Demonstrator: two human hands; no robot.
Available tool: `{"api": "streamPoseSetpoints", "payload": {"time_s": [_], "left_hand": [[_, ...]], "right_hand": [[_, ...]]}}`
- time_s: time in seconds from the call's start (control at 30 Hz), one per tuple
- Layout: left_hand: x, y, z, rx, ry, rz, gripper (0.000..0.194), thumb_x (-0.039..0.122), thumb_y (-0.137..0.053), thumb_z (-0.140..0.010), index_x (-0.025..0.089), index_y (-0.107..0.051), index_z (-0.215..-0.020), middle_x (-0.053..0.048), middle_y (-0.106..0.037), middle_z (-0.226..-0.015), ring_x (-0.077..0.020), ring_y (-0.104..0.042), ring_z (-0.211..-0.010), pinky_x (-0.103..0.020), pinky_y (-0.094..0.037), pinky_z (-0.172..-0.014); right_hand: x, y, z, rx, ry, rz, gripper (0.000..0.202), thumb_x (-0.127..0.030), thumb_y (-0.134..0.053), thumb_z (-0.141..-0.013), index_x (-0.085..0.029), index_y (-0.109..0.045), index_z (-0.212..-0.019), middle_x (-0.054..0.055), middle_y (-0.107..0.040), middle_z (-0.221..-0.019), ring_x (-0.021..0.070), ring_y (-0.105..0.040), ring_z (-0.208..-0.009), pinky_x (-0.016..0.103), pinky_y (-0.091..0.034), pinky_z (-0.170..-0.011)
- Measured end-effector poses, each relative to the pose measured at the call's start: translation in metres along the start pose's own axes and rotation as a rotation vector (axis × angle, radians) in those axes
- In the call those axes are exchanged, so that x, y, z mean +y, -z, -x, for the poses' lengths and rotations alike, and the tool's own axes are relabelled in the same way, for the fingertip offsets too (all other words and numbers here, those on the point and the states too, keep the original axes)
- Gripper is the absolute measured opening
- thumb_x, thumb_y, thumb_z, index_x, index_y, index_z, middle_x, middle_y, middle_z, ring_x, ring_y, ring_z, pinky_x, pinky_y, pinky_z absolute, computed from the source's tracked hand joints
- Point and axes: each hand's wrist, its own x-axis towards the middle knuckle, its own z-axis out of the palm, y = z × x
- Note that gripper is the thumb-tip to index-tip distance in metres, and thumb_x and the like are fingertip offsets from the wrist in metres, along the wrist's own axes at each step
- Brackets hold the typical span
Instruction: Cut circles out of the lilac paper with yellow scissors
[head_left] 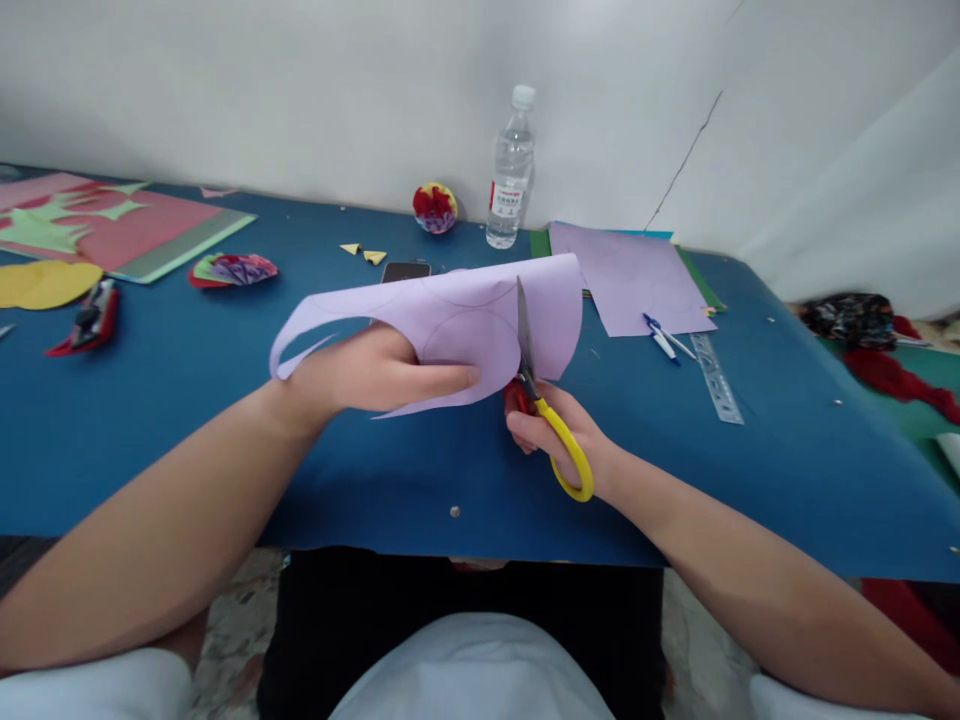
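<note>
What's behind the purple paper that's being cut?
Part of a phone-like object shows beyond the paper, which covers the rest, most fingers of the left hand, and anything else there.

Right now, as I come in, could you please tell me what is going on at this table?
A person is cutting paper. The left hand holds the curled purple paper, thumb in front; the right hand works the scissors, one blade lying across the paper's front. Some curved edges are already cut, while other drawn curves remain uncut. Behind, a bottle stands near the wall, and a ruler lies to the right.
</note>
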Motion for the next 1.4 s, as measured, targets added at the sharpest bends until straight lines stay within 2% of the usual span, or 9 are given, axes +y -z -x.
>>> {"api": "streamPoseSetpoints", "payload": {"time_s": [0.2, 0.3, 0.4, 0.5, 0.63, 0.9, 1.1, 1.27, 1.4], "left_hand": [[-0.002, 0.004, 0.001, 0.017, 0.013, -0.019, 0.071, 0.06, -0.074, -0.084, 0.017, -0.074, -0.14, -0.006, -0.082, -0.127, -0.035, -0.074, -0.12, -0.049, -0.052, -0.121], [-0.003, 0.003, 0.0, 0.036, 0.032, 0.024, 0.073, 0.064, -0.079, -0.081, 0.024, -0.074, -0.142, -0.004, -0.08, -0.135, -0.0371, -0.071, -0.129, -0.049, -0.052, -0.122], [-0.002, 0.0, 0.0, 0.014, 0.099, 0.19, 0.067, 0.07, -0.08, -0.083, 0.03, -0.078, -0.137, -0.002, -0.08, -0.139, -0.037, -0.07, -0.134, -0.047, -0.055, -0.12], [0.0, -0.001, 0.002, 0.015, 0.116, 0.272, 0.056, 0.064, -0.079, -0.088, 0.027, -0.083, -0.129, -0.002, -0.082, -0.133, -0.0348, -0.074, -0.127, -0.045, -0.059, -0.116], [0.003, 0.003, 0.003, 0.07, 0.038, 0.184, 0.048, 0.052, -0.08, -0.089, 0.027, -0.082, -0.131, 0.001, -0.083, -0.129, -0.0312, -0.074, -0.124, -0.046, -0.055, -0.12], [0.001, 0.008, 0.001, 0.08, -0.056, 0.13, 0.051, 0.051, -0.079, -0.087, 0.03, -0.08, -0.134, 0.003, -0.082, -0.132, -0.031, -0.074, -0.127, -0.045, -0.05, -0.126], [-0.005, 0.009, 0.002, 0.072, 0.053, 0.081, 0.06, 0.063, -0.08, -0.082, 0.033, -0.08, -0.134, 0.001, -0.081, -0.136, -0.0363, -0.073, -0.131, -0.053, -0.052, -0.124], [-0.007, 0.008, 0.001, 0.087, 0.004, 0.07, 0.06, 0.062, -0.079, -0.083, 0.033, -0.08, -0.136, 0.001, -0.081, -0.135, -0.0352, -0.074, -0.13, -0.051, -0.051, -0.126], [-0.008, 0.009, 0.001, 0.064, 0.027, 0.086, 0.062, 0.062, -0.079, -0.082, 0.034, -0.078, -0.137, 0.002, -0.079, -0.139, -0.0346, -0.072, -0.134, -0.051, -0.053, -0.124]], "right_hand": [[-0.005, -0.001, 0.0, -0.016, -0.031, 0.013, 0.031, -0.048, -0.075, -0.082, -0.025, -0.054, -0.078, -0.004, -0.051, -0.068, 0.0164, -0.047, -0.062, 0.035, -0.041, -0.063], [-0.007, -0.001, 0.001, -0.009, -0.055, 0.025, 0.033, -0.05, -0.076, -0.081, -0.025, -0.055, -0.079, -0.004, -0.051, -0.068, 0.0165, -0.047, -0.062, 0.035, -0.041, -0.063], [-0.007, -0.001, 0.001, 0.003, -0.077, 0.026, 0.034, -0.051, -0.077, -0.081, -0.024, -0.055, -0.079, -0.004, -0.051, -0.067, 0.0162, -0.047, -0.062, 0.035, -0.041, -0.064], [-0.005, -0.001, 0.001, 0.0, -0.065, 0.019, 0.035, -0.05, -0.077, -0.082, -0.024, -0.055, -0.079, -0.004, -0.05, -0.067, 0.016, -0.046, -0.063, 0.035, -0.041, -0.064], [-0.004, -0.001, 0.001, -0.023, -0.043, -0.018, 0.038, -0.052, -0.082, -0.081, -0.024, -0.057, -0.079, -0.004, -0.051, -0.07, 0.0147, -0.045, -0.062, 0.034, -0.04, -0.063], [-0.002, 0.0, 0.0, -0.034, -0.074, -0.05, 0.041, -0.052, -0.087, -0.078, -0.022, -0.059, -0.084, -0.003, -0.053, -0.077, 0.0138, -0.044, -0.064, 0.033, -0.039, -0.062], [-0.002, 0.0, 0.001, -0.036, -0.077, -0.047, 0.043, -0.054, -0.087, -0.079, -0.023, -0.058, -0.082, -0.004, -0.051, -0.075, 0.0133, -0.043, -0.063, 0.033, -0.037, -0.062], [0.0, -0.001, 0.001, -0.027, -0.08, -0.067, 0.043, -0.053, -0.088, -0.079, -0.023, -0.057, -0.081, -0.005, -0.05, -0.073, 0.0124, -0.042, -0.061, 0.032, -0.035, -0.06], [0.001, -0.001, 0.001, -0.017, -0.077, -0.074, 0.045, -0.054, -0.089, -0.078, -0.023, -0.057, -0.08, -0.005, -0.051, -0.073, 0.0122, -0.042, -0.061, 0.032, -0.035, -0.06]]}}
